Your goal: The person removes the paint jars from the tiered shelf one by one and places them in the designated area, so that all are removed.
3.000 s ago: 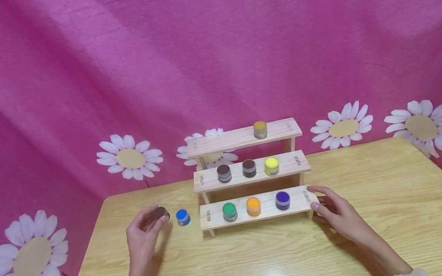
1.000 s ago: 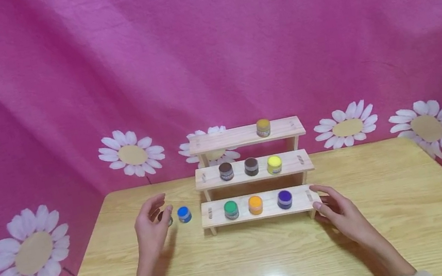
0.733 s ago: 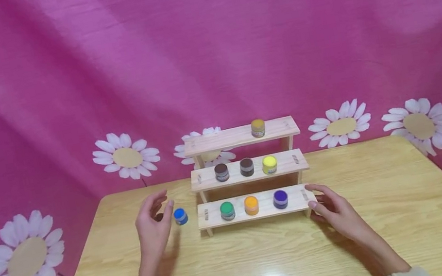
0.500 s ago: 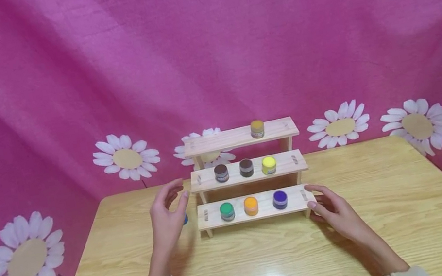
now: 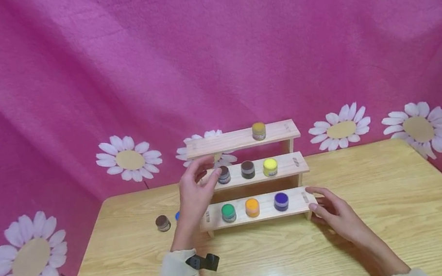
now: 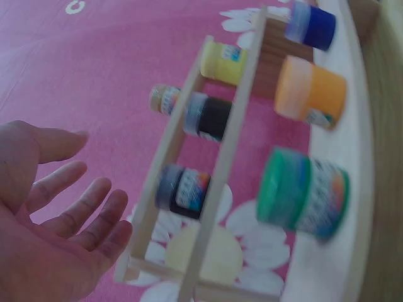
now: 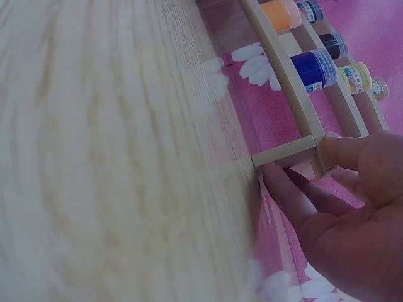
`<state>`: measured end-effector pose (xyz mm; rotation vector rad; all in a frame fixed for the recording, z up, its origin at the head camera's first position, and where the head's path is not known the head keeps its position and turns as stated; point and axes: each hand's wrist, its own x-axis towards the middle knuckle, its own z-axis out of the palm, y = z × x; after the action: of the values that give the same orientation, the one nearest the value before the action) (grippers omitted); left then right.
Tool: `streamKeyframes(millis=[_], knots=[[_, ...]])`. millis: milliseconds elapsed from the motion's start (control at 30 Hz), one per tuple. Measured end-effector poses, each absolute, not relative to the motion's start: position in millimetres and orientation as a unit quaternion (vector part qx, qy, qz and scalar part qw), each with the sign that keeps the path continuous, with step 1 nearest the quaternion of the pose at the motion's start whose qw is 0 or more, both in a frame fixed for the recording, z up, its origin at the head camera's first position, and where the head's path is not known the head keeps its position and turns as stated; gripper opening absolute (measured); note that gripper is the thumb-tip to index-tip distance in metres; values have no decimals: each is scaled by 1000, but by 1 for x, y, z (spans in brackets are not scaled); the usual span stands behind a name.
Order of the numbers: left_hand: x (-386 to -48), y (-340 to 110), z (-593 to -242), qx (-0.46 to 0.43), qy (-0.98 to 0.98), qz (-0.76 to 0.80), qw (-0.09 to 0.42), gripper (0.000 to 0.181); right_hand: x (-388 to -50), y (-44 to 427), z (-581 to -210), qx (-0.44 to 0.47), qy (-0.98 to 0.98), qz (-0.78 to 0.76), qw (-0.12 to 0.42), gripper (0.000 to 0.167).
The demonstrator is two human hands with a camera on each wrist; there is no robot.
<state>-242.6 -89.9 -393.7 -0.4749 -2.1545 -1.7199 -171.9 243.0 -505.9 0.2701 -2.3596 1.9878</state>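
Note:
My left hand [image 5: 195,194] hovers by the left end of the middle shelf, fingers loosely spread, holding nothing. Just beyond its thumb stands a dark paint jar [image 5: 224,175]; the left wrist view shows a gap between the fingers and this jar [image 6: 184,190]. My right hand [image 5: 342,219] grips the right end of the bottom shelf of the wooden three-tier rack [image 5: 296,213], seen also in the right wrist view, where thumb and fingers pinch the rack's corner. A dark brown paint jar [image 5: 162,223] stands on the table beside a blue jar [image 5: 177,216], mostly hidden by my left arm.
The bottom shelf carries green [image 5: 228,212], orange [image 5: 252,207] and purple [image 5: 281,202] jars. Another dark jar [image 5: 248,169] and a yellow jar [image 5: 270,167] share the middle shelf. An ochre jar [image 5: 259,131] sits on top. A pink flowered cloth [image 5: 207,61] hangs behind.
My left hand has let go of the dark brown jar on the table, then moved right and away from me, past the blue jar to the middle shelf. The right hand stays on the rack.

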Motion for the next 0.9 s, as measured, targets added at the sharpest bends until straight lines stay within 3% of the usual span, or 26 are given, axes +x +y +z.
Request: streamKeyframes(millis=[500,900], knots=[[-263,-46,-374,-204,-742,-625,128,38,-172,244,-507,87,-767,636,20,46],[-287,-11,-371,-194,-741,-629,134,35,-172,244,-506,87,-755,650,17,46]])
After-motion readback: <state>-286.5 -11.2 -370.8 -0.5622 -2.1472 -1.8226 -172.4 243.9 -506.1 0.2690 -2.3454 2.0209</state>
